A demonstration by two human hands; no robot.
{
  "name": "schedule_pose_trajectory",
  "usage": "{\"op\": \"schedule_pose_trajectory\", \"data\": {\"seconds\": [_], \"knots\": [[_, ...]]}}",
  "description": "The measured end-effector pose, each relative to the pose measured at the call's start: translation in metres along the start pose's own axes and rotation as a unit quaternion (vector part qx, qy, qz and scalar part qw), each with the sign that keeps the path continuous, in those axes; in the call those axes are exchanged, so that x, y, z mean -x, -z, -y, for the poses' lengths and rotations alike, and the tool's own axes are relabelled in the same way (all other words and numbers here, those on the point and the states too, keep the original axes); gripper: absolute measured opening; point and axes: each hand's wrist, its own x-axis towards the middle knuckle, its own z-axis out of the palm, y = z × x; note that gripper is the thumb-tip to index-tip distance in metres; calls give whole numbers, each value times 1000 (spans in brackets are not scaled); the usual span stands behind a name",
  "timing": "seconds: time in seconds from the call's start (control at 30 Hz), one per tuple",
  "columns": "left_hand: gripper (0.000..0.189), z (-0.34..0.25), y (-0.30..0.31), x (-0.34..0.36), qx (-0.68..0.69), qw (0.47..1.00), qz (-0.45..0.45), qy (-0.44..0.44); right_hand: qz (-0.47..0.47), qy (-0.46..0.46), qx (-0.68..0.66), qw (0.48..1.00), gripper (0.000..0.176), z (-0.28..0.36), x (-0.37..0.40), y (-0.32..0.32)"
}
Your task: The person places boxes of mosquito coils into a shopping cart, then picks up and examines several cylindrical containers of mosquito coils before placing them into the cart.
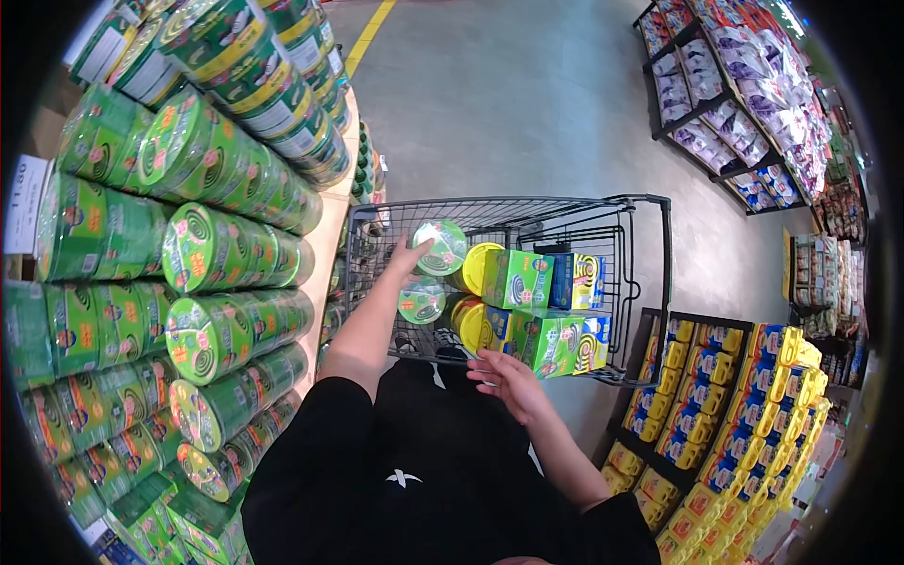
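My left hand [407, 261] reaches into the cart, its thumb over the lid and its fingers round the side of a green round tub of mosquito coils [441, 249]. Just below it in the cart stands a second green tub [421, 301]. To the right are yellow-lidded tubs [483, 268], green boxes with a coil picture [521, 280], and blue and yellow boxes [576, 282]. By the near rim of the black wire shopping cart [650, 201], my right hand [508, 381] holds nothing, its fingers loosely bent and apart.
On the left, stacked green mosquito coil packs [235, 247] rise beside the cart, with a price sign [24, 205] at the edge. A rack of yellow bottles [753, 414] stands at lower right. Purple and white bags [753, 85] fill a shelf at upper right.
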Motion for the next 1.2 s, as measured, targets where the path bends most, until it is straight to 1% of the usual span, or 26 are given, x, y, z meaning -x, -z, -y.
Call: {"op": "schedule_pose_trajectory", "data": {"seconds": [0.13, 0.17, 0.37, 0.47, 0.57, 0.7, 0.77, 0.9, 0.97, 1.07, 1.1, 1.2], "knots": [[108, 2, -2, -17, 36, 999, 28, 14, -24, 1, -10, 1000, 41, -3, -1, 6], [101, 3, -3, -19, 41, 998, 40, 11, -30, -1, -11, 999, 41, -4, -1, 6], [88, 13, 1, -32, 89, 994, 64, 3, -36, 5, -34, 999, 43, -5, -5, 6], [83, 21, 6, -41, 82, 995, 62, -5, -37, 3, -32, 999, 43, -7, -10, 6], [81, 15, 9, -28, 80, 993, 84, -10, -33, -6, -19, 999, 40, -8, -14, 6], [80, 26, 14, -29, 106, 993, 41, -18, -20, -6, -20, 1000, 43, -10, -17, 5], [81, 29, 17, -18, 136, 990, 28, -26, -16, -6, -15, 1000, 42, -11, -18, 2], [75, 32, 28, 6, 166, 984, 24, -55, -17, 0, 7, 1000, 42, -11, -24, -1], [70, 25, 29, 35, 188, 979, 30, -78, -18, 10, 19, 1000, 43, -4, -26, -7], [65, 14, 30, 85, 215, 968, 65, -111, -41, 61, 67, 995, 42, 8, -34, -21], [61, 8, 30, 106, 213, 967, 66, -125, -56, 70, 91, 992, 50, 14, -38, -27], [61, -4, 36, 163, 234, 956, 116, -132, -75, 166, 157, 971, 63, 32, -45, -51]]}}
